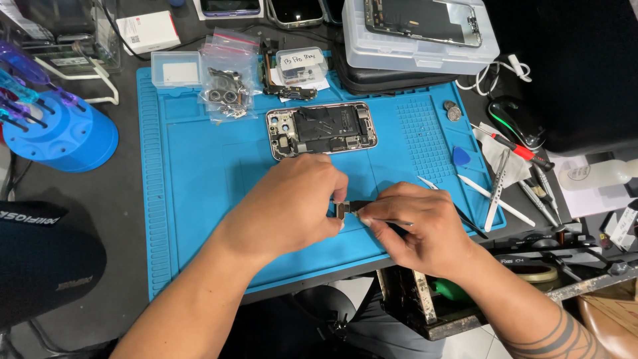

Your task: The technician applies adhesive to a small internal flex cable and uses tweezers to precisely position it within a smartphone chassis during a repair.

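Metal glints on a small phone part [345, 210] pinched in the grip of both the left hand [292, 203] and right hand [419, 226], fingers closed on it, just over the blue mat [199, 199]. Farther off lies an opened phone [321, 129]; tools [512, 186] lie right.

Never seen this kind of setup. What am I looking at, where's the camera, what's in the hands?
One view, from a camera on the person's head, looking down. No machine: two bare hands over a blue repair mat. The left hand and right hand pinch a small metal phone part between them; the right also seems to hold thin tweezers. Behind them lies an opened phone, with bags of small parts, a clear plastic box, and hand tools to the right.
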